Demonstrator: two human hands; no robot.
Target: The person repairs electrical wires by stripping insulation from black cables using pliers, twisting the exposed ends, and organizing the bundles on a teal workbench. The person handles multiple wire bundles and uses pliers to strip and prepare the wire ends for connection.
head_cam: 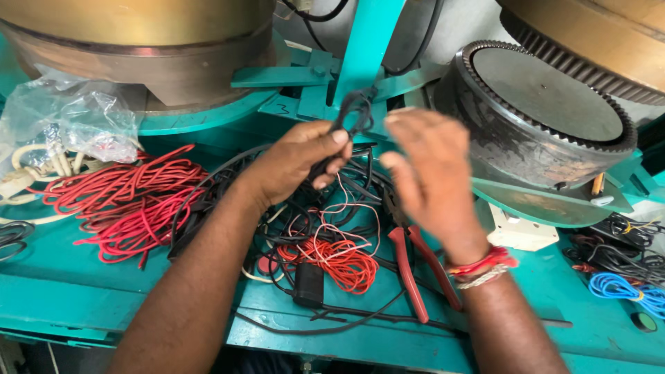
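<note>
The left hand (301,163) is closed around a black wire (352,111), thumb and fingers pinched on it near the centre of the scene. The wire's looped, bunched end sticks up and to the right out of the top of the fist, rising just past the thumb tip, while the rest of it drops from under the palm into the tangle below. The right hand (429,173) is just to the right of that loop, open, fingers spread and slightly blurred, palm turned towards the left hand; it holds nothing, and its fingertips are close to the loop, though I cannot tell whether they touch it. A red and white thread band sits on the right wrist.

Beneath both hands, on the teal metal bench (83,291), lies a heap of black cables (305,228) mixed with a small coil of red wire (339,260) and a thin white strand. Red-handled pliers (415,270) lie near the right forearm, handles pointing to the near edge. To the left is a larger bundle of red wire (131,201), with a crumpled clear plastic bag (76,118) beyond it. At the far right stands a dark toothed wheel (547,111), and a blue wire coil (623,287) rests at the near right.
</note>
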